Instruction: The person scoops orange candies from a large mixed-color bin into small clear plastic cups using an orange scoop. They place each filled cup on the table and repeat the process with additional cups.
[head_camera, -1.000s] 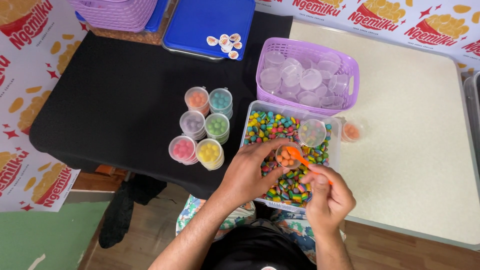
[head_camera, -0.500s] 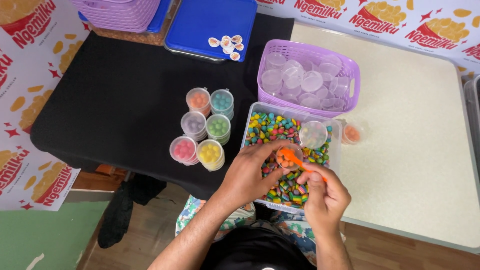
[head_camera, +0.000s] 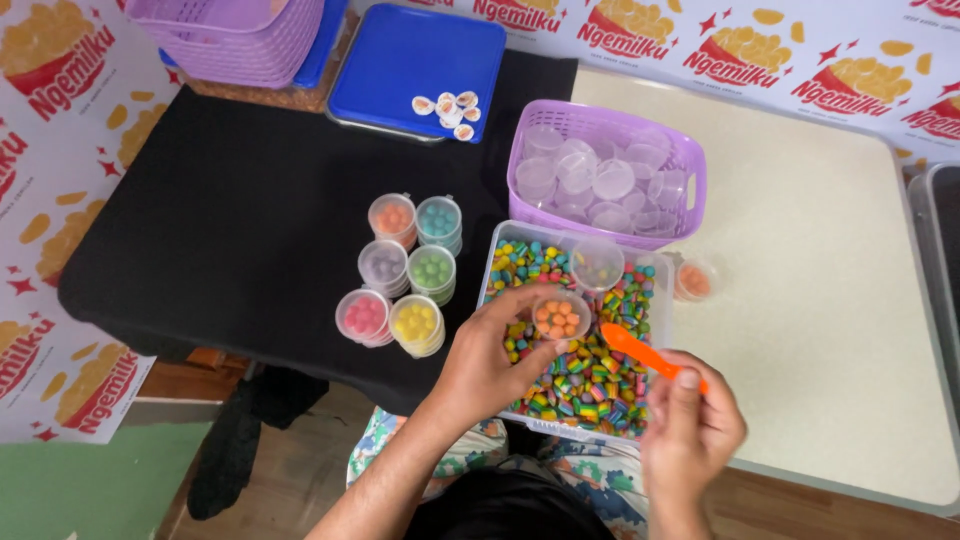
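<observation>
Head view: at centre frame the left hand (head_camera: 490, 365) pinches a small clear cup (head_camera: 560, 315) partly filled with orange candies over the tray of mixed candies (head_camera: 580, 350). The right hand (head_camera: 690, 425) grips an orange spoon (head_camera: 640, 352). Six filled cups (head_camera: 400, 275) stand left; empty cups fill the purple basket (head_camera: 605, 175).

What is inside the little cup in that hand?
The small clear cup in the left hand holds round orange candies. The fingers hide its lower side, so how deep they go cannot be seen.
</observation>
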